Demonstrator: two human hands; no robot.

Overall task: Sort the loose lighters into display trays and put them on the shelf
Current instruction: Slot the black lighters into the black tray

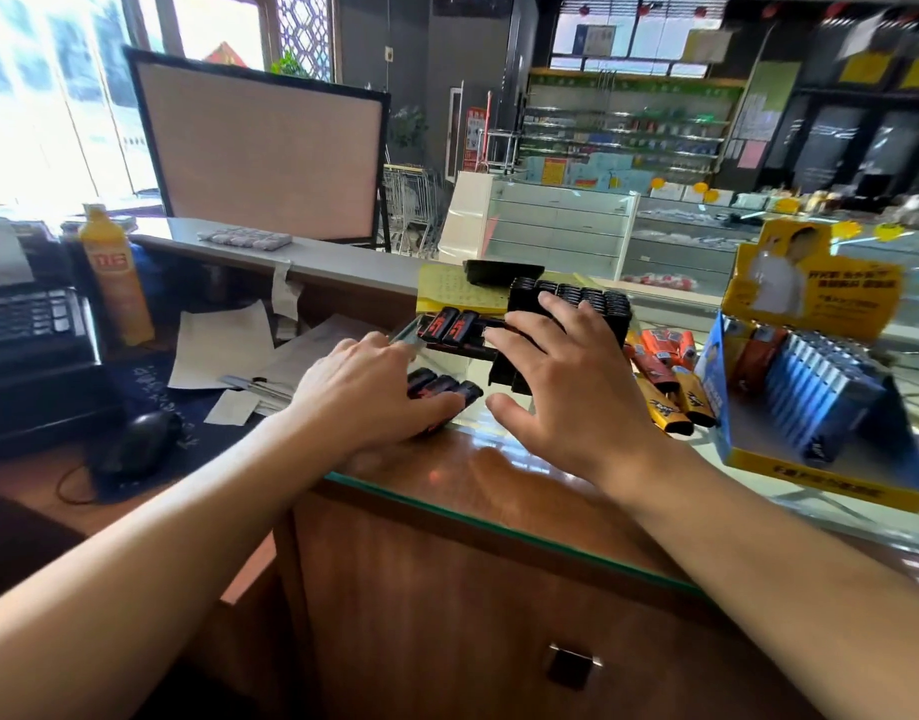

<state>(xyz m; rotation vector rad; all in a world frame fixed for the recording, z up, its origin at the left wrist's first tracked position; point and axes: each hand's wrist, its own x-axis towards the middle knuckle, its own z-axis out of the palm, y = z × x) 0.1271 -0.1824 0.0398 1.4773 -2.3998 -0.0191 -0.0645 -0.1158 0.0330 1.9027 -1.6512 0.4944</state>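
At the lower middle of the frame, on the glass-topped desk point(504, 459): left hand point(364, 392) laid palm-down over a short row of loose black lighters point(442, 387), fingers curled round their near ends, grasping them. Just right of it, right hand point(566, 371) spread flat with straight fingers, thumb out toward the left hand, fingertips touching the black display tray point(571, 304), released and holding nothing.

Likely light, hard and smooth, those lighters; apt to slide on glass and scatter if nudged. Best taken several together across the bodies, or singly by the long sides, then set upright into free tray slots. Tray looks stiff plastic, already part filled; best lifted from both ends, kept level so nothing tips out.

Beyond the left hand, two more black-and-red lighters point(449, 324) lying beside the tray. At right centre, orange lighters point(665, 366) in a loose heap, then a blue carton point(810, 402) of blue lighters, well stocked. Shelf for the trays: cannot tell which.
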